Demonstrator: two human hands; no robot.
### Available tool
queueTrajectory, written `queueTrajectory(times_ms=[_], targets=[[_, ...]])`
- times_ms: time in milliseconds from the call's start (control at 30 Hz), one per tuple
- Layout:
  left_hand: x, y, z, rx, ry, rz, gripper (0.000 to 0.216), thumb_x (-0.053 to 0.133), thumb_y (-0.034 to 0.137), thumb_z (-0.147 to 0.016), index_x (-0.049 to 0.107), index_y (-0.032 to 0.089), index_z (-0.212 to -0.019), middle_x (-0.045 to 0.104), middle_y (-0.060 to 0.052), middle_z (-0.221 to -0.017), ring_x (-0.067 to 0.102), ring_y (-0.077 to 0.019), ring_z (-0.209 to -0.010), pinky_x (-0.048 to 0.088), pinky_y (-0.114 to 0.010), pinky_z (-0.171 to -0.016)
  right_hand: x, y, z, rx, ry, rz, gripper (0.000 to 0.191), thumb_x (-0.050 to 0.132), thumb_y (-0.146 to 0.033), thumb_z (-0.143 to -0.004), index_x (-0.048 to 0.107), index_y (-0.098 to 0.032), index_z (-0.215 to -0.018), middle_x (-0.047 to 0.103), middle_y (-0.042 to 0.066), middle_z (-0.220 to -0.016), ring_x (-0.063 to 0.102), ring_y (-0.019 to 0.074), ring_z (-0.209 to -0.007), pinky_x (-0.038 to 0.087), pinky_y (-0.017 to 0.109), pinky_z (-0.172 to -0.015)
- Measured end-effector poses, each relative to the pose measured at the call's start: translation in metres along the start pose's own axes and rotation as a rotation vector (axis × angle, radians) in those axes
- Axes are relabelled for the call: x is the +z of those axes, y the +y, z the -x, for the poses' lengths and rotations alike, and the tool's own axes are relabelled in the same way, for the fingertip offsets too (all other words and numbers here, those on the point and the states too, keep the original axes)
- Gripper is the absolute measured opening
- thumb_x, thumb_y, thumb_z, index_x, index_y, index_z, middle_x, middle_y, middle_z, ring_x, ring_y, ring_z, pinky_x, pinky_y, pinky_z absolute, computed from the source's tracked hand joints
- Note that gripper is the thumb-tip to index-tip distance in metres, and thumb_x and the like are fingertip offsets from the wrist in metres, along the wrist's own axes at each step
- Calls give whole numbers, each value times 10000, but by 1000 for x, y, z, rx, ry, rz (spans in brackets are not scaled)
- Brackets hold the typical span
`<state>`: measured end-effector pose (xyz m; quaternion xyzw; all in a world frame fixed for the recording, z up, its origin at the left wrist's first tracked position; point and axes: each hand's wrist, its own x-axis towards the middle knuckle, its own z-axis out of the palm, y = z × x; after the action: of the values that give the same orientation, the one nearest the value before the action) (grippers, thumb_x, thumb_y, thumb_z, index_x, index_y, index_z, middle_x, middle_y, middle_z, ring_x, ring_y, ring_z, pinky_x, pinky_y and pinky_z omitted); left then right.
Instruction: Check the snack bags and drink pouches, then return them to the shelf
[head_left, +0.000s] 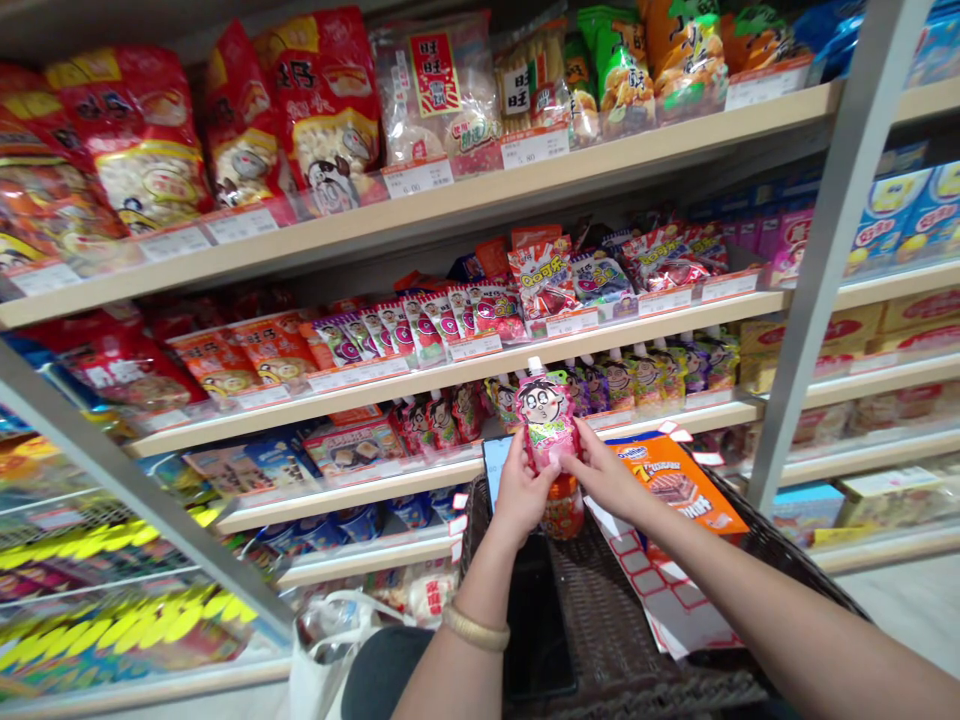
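Clock centred on the held pouch.

1. Shelves [480,370]: tiered, stocked, sweeping from 8 o'clock over 12 to 3. Price tags along the edges.
2. Table [600,610]: dark wicker, at 5.
3. Tote [311,665]: white, low at 8, partly cut by the frame.
4. Red bag [322,110]: large, upright on the top tier, between 10 and 11; others like it alongside.
5. Orange pack [679,485]: lying on the table side, toward 4.
6. Sheet [667,600]: white, red outlines, between 4 and 5, partly under the right forearm.
7. Left hand [523,490], at 7, and right hand [604,472], at 4: both grasping the pouch's lower part, thumbs on its front; the other fingers partly hidden.
8. Phone [536,620]: black, flat on the table, 6.
9. Red-orange item [562,510]: just below the pouch, 6; top hidden by hands, contact unclear.
10. Pouch [546,412]: pink, cartoon face toward camera, spout up, between both hands, above the table.
11. Bangle [476,630]: gold-toned, left wrist, 7.
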<state>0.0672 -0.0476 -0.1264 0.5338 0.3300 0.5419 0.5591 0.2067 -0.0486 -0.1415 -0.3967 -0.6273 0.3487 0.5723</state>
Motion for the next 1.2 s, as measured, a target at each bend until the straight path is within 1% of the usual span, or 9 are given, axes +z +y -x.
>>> queueTrajectory(times_ms=[100, 233, 467, 633, 800, 900, 1000, 1100, 1200], targets=[[0, 0, 0, 2, 6, 7, 831, 789, 183, -675, 416, 177, -1417, 665, -151, -1252, 688, -254, -1074, 539, -383, -963, 1, -3, 1, 31, -19, -50, 554, 591, -300, -839, 457, -251, -1375, 590, 98, -1366, 560, 259, -1262, 396, 499, -1106], [0, 0, 0, 0, 0, 8, 825, 788, 181, -677, 419, 185, -1415, 668, -153, -1247, 691, -263, -1072, 541, -396, -961, 2, -1, 1, 18, 14, -54, 532, 607, -301, -833, 487, -271, -1351, 599, 84, -1358, 573, 269, -1245, 425, 504, -1083], [0, 0, 1, 13, -8, 25, 816, 774, 163, -684, 417, 185, -1418, 651, -161, -1282, 682, -268, -1097, 532, -406, -983, 2, 6, 1, -1, 33, 3, 574, 571, -273, -850, 437, -282, -1407, 600, 68, -1359, 552, 250, -1269, 415, 492, -1094], [0, 0, 1, 14, -1, 26, 816, 781, 161, -678, 429, 181, -1413, 619, -168, -1330, 658, -273, -1145, 516, -406, -1008, 2, 7, 2, -11, 34, -24, 576, 568, -265, -846, 435, -281, -1406, 577, 80, -1388, 555, 254, -1267, 437, 494, -1075], [0, 0, 1, 10, -12, 37, 826, 790, 170, -671, 433, 196, -1415, 645, -160, -1289, 678, -266, -1100, 515, -426, -1004, 2, 11, 2, 13, 8, -31, 570, 570, -282, -846, 433, -272, -1400, 577, 79, -1388, 539, 256, -1287, 421, 498, -1087], [1, 0, 1, 16, -14, 50, 820, 795, 169, -660, 449, 208, -1403, 645, -151, -1288, 667, -268, -1117, 499, -438, -1022, 1, 13, 2, 34, 12, -46, 553, 579, -310, -842, 443, -258, -1376, 570, 98, -1390, 544, 263, -1280, 434, 499, -1074], [2, -1, 0, 27, -3, 52, 802, 794, 168, -650, 467, 211, -1381, 611, -141, -1334, 630, -272, -1176, 472, -437, -1052, 1, 14, 2, 29, 25, -46, 524, 594, -324, -831, 467, -249, -1333, 587, 104, -1366, 555, 266, -1266, 449, 491, -1061], [2, -2, 1, 40, 20, 43, 740, 778, 170, -654, 490, 210, -1334, 544, -135, -1400, 590, -271, -1229, 453, -421, -1068, 2, 13, 2, 27, 39, -53, 493, 610, -337, -816, 472, -243, -1280, 621, 109, -1312, 588, 261, -1227, 455, 486, -1056], [3, -3, 1, 66, 49, 27, 680, 752, 162, -671, 469, 211, -1287, 544, -138, -1352, 616, -253, -1183, 460, -416, -1051, 6, 12, 3, 34, 73, -92, 460, 626, -354, -805, 450, -237, -1213, 660, 122, -1217, 650, 256, -1124, 489, 483, -1015]])
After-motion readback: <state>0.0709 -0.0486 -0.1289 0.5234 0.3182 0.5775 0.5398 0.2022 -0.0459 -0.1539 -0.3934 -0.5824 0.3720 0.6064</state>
